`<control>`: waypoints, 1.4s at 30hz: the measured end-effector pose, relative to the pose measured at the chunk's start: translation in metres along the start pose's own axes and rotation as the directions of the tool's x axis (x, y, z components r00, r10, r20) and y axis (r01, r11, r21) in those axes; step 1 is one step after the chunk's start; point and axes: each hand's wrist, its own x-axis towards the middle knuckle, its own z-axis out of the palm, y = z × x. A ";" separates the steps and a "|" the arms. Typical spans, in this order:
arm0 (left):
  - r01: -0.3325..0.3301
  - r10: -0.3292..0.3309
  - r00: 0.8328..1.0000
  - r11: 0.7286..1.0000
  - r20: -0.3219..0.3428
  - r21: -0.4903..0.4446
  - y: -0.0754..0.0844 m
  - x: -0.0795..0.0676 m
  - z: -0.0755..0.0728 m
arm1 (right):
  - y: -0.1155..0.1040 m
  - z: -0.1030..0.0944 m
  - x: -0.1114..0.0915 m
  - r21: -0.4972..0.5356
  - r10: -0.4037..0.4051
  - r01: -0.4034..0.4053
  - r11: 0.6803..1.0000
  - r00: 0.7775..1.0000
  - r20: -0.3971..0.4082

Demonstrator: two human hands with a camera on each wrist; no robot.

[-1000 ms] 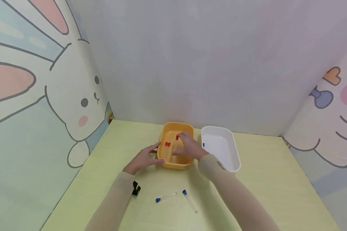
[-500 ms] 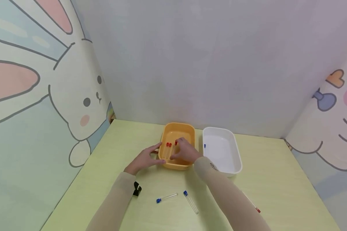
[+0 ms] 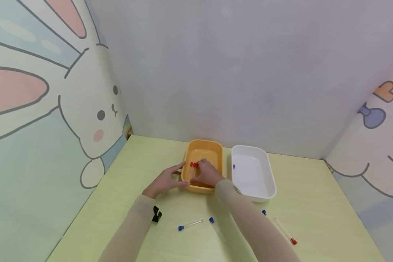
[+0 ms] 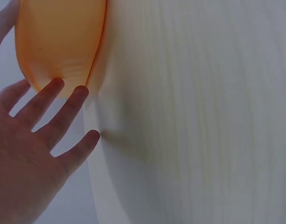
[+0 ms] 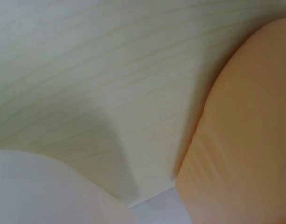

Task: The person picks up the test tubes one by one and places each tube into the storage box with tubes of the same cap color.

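An orange tray [image 3: 218, 154] stands at the back of the table. Inside it two test tubes with red caps [image 3: 191, 164] lie side by side. My right hand [image 3: 207, 174] reaches into the tray and pinches a third red-capped test tube [image 3: 197, 166] close beside them; the hand covers part of it. At the tray's left side my left hand [image 3: 165, 180] is spread, thumb near the front rim and fingers along the side. In the left wrist view those straight fingers [image 4: 70, 114] reach the tray's outer wall [image 4: 63, 37]. The right wrist view shows no fingers.
Right of the orange tray stands a white tray [image 3: 253, 171] with a blue cap [image 3: 234, 166] at its left wall. Nearer lie blue-capped tubes [image 3: 190, 225], [image 3: 217, 230] and a red-capped tube [image 3: 285, 231]. A black object [image 3: 157, 214] lies by the left sleeve.
My right hand has moved left and down in the orange tray, bringing the red-capped test tube beside the other two. My left hand stays at the tray's side.
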 end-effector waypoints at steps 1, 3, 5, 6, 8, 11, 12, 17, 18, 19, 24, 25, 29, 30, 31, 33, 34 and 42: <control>-0.003 0.003 1.000 1.000 -0.001 0.002 0.000 0.000 0.000 | 0.001 0.001 0.000 -0.007 0.000 0.000 1.000 1.000 -0.004; -0.007 0.007 1.000 1.000 -0.002 0.004 0.001 0.001 0.001 | 0.002 0.001 -0.001 -0.008 0.000 -0.001 1.000 1.000 -0.011; -0.006 0.006 1.000 1.000 -0.006 0.007 0.001 0.001 0.003 | 0.003 0.001 -0.002 -0.008 0.001 -0.002 1.000 1.000 -0.014; -0.005 0.006 1.000 1.000 -0.009 0.007 0.001 0.002 0.003 | 0.004 0.001 -0.002 -0.013 0.001 -0.001 1.000 1.000 -0.016; -0.004 0.004 1.000 1.000 -0.009 0.005 0.001 0.003 0.004 | 0.005 0.001 -0.003 -0.019 0.007 -0.007 1.000 1.000 -0.015; -0.003 0.003 1.000 1.000 -0.009 0.007 0.000 0.005 0.006 | 0.005 0.001 -0.004 -0.025 0.020 -0.021 0.999 1.000 -0.015; -0.006 0.006 1.000 1.000 -0.008 0.007 0.000 0.006 0.006 | 0.005 0.001 -0.004 -0.028 0.024 -0.024 0.999 1.000 -0.015; -0.023 0.023 1.000 1.000 -0.006 0.015 -0.001 0.007 0.008 | 0.007 0.001 -0.005 -0.035 0.027 -0.027 0.999 1.000 -0.012; -0.022 0.022 1.000 1.000 -0.006 0.015 0.000 0.007 0.008 | 0.007 0.001 -0.005 -0.037 0.027 -0.028 0.999 1.000 -0.012; -0.021 0.021 1.000 1.000 -0.006 0.016 0.001 0.007 0.008 | 0.008 0.001 -0.005 -0.039 0.028 -0.029 0.999 1.000 -0.012; -0.012 0.012 1.000 1.000 -0.005 0.007 0.003 0.005 0.008 | 0.007 0.000 -0.005 -0.034 0.050 -0.050 0.998 0.999 0.004; -0.011 0.011 1.000 1.000 -0.005 0.007 0.003 0.005 0.008 | 0.006 0.000 -0.006 -0.028 0.056 -0.056 0.998 0.998 0.010; 0.001 -0.001 1.000 1.000 -0.007 0.010 0.002 0.005 0.008 | 0.004 -0.004 -0.008 -0.013 0.062 -0.062 0.998 0.998 0.021; 0.008 -0.007 1.000 1.000 -0.007 0.011 0.002 0.004 0.008 | 0.003 -0.005 -0.008 -0.014 0.061 -0.061 0.998 0.998 0.017; 0.013 -0.013 1.000 1.000 -0.008 0.012 0.002 0.004 0.008 | 0.003 -0.006 -0.009 -0.013 0.057 -0.056 0.998 0.998 0.011; 0.027 -0.027 1.000 1.000 -0.009 0.014 0.002 0.004 0.007 | 0.002 -0.009 -0.011 -0.020 0.047 -0.047 0.999 0.999 -0.008; 0.033 -0.033 0.999 0.999 -0.012 0.015 0.002 0.004 0.007 | 0.001 -0.011 -0.013 -0.023 0.038 -0.038 0.999 0.999 -0.018; 0.017 -0.016 1.000 1.000 -0.022 0.021 -0.001 0.002 0.003 | -0.010 -0.045 -0.030 -0.060 -0.035 0.031 0.998 0.997 -0.069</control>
